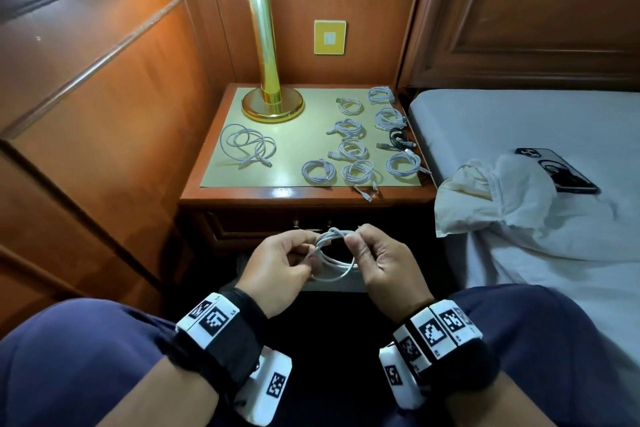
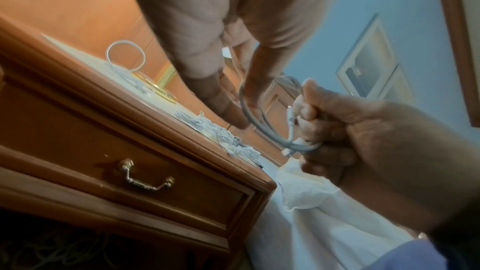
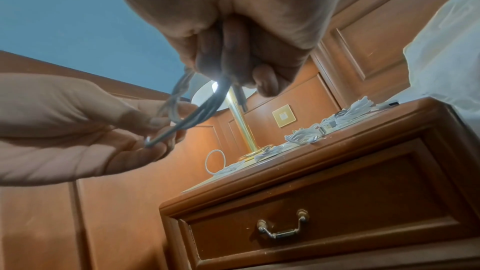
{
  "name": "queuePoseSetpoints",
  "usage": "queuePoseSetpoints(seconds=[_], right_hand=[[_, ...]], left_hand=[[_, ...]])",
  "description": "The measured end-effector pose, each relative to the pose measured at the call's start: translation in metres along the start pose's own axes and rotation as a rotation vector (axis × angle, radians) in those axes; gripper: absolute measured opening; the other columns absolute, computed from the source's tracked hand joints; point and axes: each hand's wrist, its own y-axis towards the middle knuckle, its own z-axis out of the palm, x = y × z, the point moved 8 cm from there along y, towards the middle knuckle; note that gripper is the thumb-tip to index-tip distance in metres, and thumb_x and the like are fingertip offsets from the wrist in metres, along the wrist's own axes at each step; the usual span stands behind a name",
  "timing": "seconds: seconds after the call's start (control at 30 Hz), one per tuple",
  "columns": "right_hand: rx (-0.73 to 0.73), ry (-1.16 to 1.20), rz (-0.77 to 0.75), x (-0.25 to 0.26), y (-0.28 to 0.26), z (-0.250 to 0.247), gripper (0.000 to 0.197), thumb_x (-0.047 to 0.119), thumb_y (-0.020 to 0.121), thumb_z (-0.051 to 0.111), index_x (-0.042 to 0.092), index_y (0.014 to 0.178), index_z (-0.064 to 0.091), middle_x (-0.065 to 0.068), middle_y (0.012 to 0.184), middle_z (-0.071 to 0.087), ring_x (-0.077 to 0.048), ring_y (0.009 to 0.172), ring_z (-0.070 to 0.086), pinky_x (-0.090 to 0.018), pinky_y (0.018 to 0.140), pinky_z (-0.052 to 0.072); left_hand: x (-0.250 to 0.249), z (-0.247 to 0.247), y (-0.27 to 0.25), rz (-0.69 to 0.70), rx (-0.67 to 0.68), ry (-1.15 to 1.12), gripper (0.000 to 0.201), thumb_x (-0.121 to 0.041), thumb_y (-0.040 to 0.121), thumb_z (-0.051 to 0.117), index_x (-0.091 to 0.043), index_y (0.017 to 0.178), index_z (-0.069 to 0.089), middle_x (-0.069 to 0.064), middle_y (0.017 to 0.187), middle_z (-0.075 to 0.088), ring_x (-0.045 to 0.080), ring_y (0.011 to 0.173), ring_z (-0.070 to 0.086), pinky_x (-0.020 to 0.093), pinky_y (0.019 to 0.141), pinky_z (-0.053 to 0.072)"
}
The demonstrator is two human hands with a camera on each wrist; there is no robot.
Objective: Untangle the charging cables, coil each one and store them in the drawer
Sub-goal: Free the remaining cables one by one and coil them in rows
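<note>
Both hands are pinching one white cable [image 1: 333,255] in front of the closed drawer [image 3: 319,210] — left hand [image 1: 277,265] and right hand [image 1: 382,260] fingers curling round its loops. Coiled cables [image 1: 360,146] are lying on the nightstand [image 1: 304,192] — one loose cable [image 1: 247,144] beside the lamp [image 1: 272,102].

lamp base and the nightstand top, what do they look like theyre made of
The round gold lamp base looks like polished metal, perhaps brass or brass plate: it shows sharp mirror-like highlights. The reddish-brown nightstand top looks like glossy varnished wood, with grain and a bright reflection; veneer is possible. Its pale yellow-green inset mat looks matte, material unclear.
</note>
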Motion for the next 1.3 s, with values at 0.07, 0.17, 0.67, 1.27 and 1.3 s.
queuePoseSetpoints(seconds=[0.07, 0.17, 0.67, 1.27, 1.3], right_hand=[[-0.043, 0.007, 0.015, 0.000, 0.001, -0.005, 0.040, 0.047, 0.101, 0.046, 0.016, 0.077, 0.053, 0.000, 0.062, 0.051, -0.013, 0.056, 0.051, -0.038, 0.056, 0.044], [-0.124, 0.136, 0.100, -0.009, 0.006, -0.016, 0.039, 0.036, 0.102, 0.047, 0.015, 0.070, 0.047, 0.010, 0.056, 0.041, -0.006, 0.052, 0.039, -0.026, 0.052, 0.035], [0.091, 0.896, 0.357, -0.011, -0.002, 0.020, 0.041, 0.043, 0.101, 0.047, 0.021, 0.066, 0.048, 0.001, 0.055, 0.031, -0.008, 0.045, 0.022, -0.027, 0.046, 0.014], [0.044, 0.569, 0.189, -0.011, 0.004, 0.011, 0.049, 0.049, 0.101, 0.045, 0.009, 0.073, 0.053, -0.004, 0.064, 0.054, -0.012, 0.051, 0.043, -0.020, 0.048, 0.036], [0.038, 0.554, 0.180, -0.011, 0.003, 0.011, 0.048, 0.049, 0.099, 0.045, 0.009, 0.073, 0.054, -0.006, 0.066, 0.053, -0.013, 0.052, 0.043, -0.021, 0.049, 0.036]], left_hand=[[-0.003, -0.012, 0.002, -0.007, -0.113, -0.074, 0.032, 0.010, 0.088, 0.066, -0.013, 0.108, 0.076, 0.007, 0.078, 0.070, 0.016, 0.069, 0.069, 0.024, 0.071, 0.058], [-0.008, -0.028, 0.004, -0.003, -0.181, -0.124, 0.017, 0.004, 0.082, 0.076, -0.011, 0.090, 0.078, 0.005, 0.074, 0.072, 0.013, 0.060, 0.066, 0.023, 0.060, 0.054], [-0.003, 0.005, -0.009, -0.131, -0.013, -0.478, 0.022, 0.003, 0.098, 0.054, -0.004, 0.099, 0.075, 0.018, 0.096, 0.076, 0.027, 0.093, 0.073, 0.034, 0.082, 0.060], [0.000, 0.030, -0.003, -0.124, 0.181, -0.437, 0.024, -0.024, 0.077, 0.075, -0.023, 0.058, 0.059, -0.002, 0.065, 0.047, 0.011, 0.060, 0.042, 0.024, 0.055, 0.036], [0.001, 0.027, -0.002, -0.087, 0.189, -0.321, 0.027, -0.023, 0.073, 0.079, -0.024, 0.060, 0.056, -0.001, 0.067, 0.046, 0.012, 0.060, 0.043, 0.027, 0.058, 0.037]])
